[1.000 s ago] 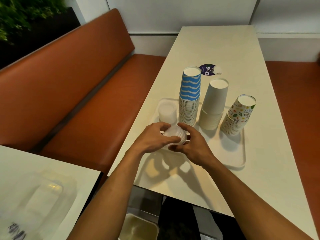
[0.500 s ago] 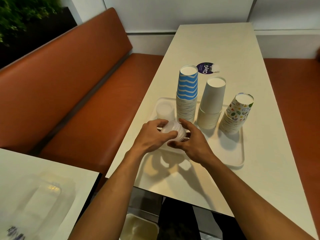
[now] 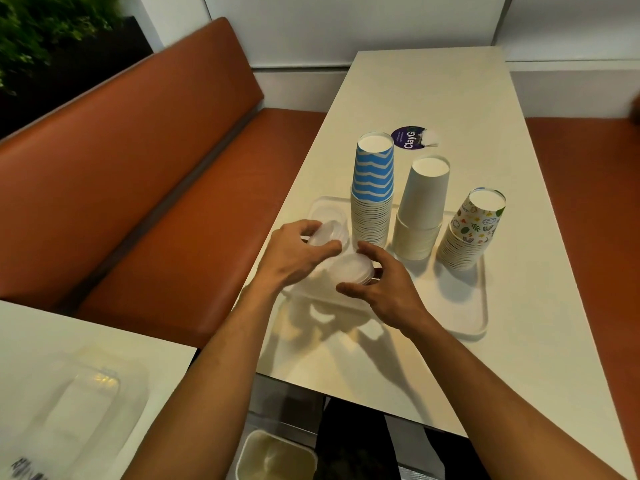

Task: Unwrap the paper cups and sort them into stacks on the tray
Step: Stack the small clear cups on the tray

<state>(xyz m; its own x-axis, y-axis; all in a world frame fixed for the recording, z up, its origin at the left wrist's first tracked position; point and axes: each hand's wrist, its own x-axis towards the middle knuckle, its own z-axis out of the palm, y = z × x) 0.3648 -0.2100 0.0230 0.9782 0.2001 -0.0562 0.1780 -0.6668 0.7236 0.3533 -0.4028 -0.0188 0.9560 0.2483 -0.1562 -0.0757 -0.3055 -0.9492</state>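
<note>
Blue zigzag cups (image 3: 373,174), plain white cups (image 3: 425,199), doodle-print cups (image 3: 477,223)

Left hand (image 3: 294,256), right hand (image 3: 384,291): both bare. Slim wrists, long fingers. Forearms bare as well, uncovered right down to the bottom of view. Dark cloth (image 3: 349,441) low between the arms, maybe trousers, can't confirm.

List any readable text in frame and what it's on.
"ClayG": white letters on the round dark purple sticker, stuck to the cream table behind the blue zigzag paper cup stack.
Smaller line on the same sticker: too small to read.
Dark print at the lower-left corner, by the clear plastic wrapping: blurred, unreadable.
</note>
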